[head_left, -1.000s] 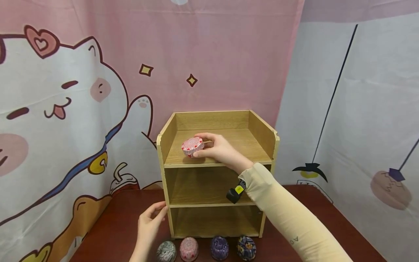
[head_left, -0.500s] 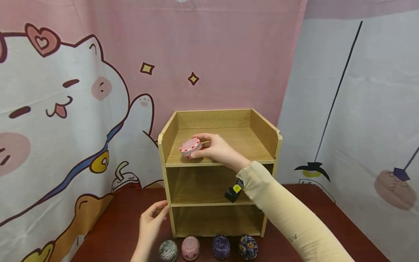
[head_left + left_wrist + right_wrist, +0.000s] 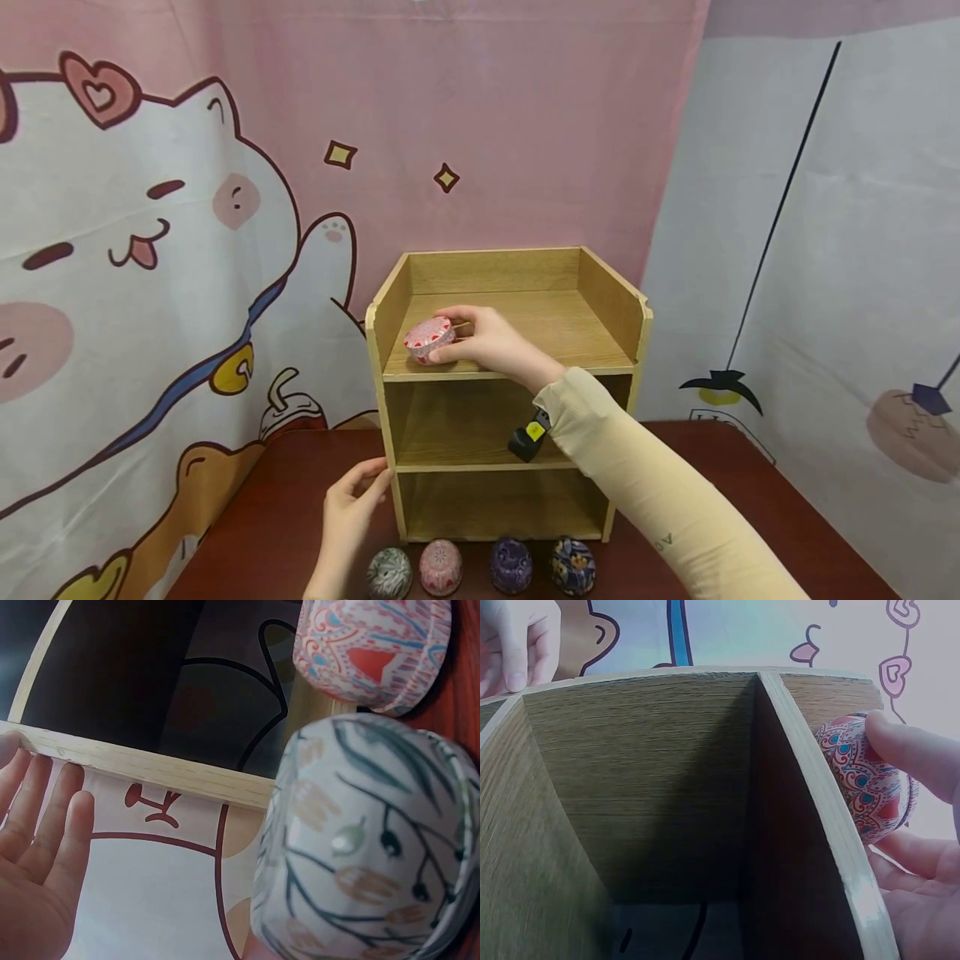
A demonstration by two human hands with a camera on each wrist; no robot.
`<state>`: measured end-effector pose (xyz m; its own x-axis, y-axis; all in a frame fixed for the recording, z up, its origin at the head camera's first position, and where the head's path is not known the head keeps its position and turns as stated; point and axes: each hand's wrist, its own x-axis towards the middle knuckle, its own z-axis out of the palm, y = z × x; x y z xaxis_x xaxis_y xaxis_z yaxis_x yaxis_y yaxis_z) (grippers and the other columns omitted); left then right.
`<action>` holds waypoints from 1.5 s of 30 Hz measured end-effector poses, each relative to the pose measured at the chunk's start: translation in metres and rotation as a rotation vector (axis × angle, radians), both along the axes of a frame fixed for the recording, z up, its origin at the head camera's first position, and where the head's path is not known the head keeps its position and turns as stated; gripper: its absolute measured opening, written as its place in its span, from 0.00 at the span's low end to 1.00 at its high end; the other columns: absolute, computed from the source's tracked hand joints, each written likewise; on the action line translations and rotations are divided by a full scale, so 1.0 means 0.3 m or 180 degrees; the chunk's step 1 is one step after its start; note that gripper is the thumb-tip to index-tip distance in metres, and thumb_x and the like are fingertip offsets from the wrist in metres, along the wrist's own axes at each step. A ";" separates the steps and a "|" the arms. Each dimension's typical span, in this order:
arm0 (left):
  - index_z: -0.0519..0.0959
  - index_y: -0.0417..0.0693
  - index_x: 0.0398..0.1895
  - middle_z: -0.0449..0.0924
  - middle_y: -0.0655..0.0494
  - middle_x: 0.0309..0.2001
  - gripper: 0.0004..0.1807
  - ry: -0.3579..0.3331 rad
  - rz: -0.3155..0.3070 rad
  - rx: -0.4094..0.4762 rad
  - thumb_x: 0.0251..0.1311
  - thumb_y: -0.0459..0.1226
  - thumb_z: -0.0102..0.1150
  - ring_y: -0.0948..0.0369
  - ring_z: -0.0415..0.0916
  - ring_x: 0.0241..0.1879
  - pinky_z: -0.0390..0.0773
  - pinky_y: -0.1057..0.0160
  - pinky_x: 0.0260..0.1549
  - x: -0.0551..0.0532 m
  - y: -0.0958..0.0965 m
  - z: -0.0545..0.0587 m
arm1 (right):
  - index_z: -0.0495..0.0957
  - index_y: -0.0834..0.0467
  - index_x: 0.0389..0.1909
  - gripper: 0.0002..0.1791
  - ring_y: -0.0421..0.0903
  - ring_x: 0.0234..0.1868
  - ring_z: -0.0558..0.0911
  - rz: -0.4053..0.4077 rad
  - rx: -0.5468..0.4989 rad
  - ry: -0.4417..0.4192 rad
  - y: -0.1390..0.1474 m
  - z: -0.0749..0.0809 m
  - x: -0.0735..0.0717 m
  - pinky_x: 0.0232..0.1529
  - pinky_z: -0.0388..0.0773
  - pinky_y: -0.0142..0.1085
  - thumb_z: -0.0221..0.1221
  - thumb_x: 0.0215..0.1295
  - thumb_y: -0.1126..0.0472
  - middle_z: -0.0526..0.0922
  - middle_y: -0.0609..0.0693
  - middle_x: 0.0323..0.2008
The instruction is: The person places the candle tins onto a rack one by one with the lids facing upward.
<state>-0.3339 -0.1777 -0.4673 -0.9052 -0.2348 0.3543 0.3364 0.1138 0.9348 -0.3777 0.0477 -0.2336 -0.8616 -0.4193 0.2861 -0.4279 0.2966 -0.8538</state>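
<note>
My right hand (image 3: 491,340) grips a small round tin (image 3: 429,340) with a pink top and red patterned sides. It holds the tin, slightly tilted, close over the top tier of a wooden shelf (image 3: 510,374), at that tier's left front. In the right wrist view, thumb and fingers press the sides of the patterned tin (image 3: 862,776). My left hand (image 3: 348,508) touches the shelf's left side panel about halfway up. In the left wrist view, the straight fingers (image 3: 64,817) of that hand rest against the panel's outer face, with the thumb near its front edge.
Along the shelf's foot stand several round tins: a grey-green leafy tin (image 3: 389,573), a pink tin (image 3: 440,568), a purple tin (image 3: 511,567) and a dark blue floral tin (image 3: 572,567). They sit on a dark red table (image 3: 285,500). A printed curtain (image 3: 525,125) hangs behind.
The right hand has shifted slightly left with the tin, toward the shelf's left side panel. The left hand keeps its place at the panel, while the head view has shifted a little.
</note>
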 end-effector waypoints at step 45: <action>0.85 0.40 0.40 0.85 0.49 0.36 0.09 0.0054 0.0052 -0.0080 0.58 0.34 0.67 0.63 0.80 0.30 0.82 0.60 0.29 0.001 0.000 0.002 | 0.71 0.66 0.63 0.37 0.47 0.50 0.81 -0.0152 0.0373 0.0337 -0.067 -0.013 -0.015 0.50 0.77 0.34 0.73 0.52 0.60 0.82 0.58 0.50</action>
<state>-0.3337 -0.1776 -0.4668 -0.8951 -0.2403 0.3755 0.3500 0.1429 0.9258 -0.3822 0.0275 -0.2376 -0.8489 -0.4145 0.3279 -0.4967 0.4137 -0.7630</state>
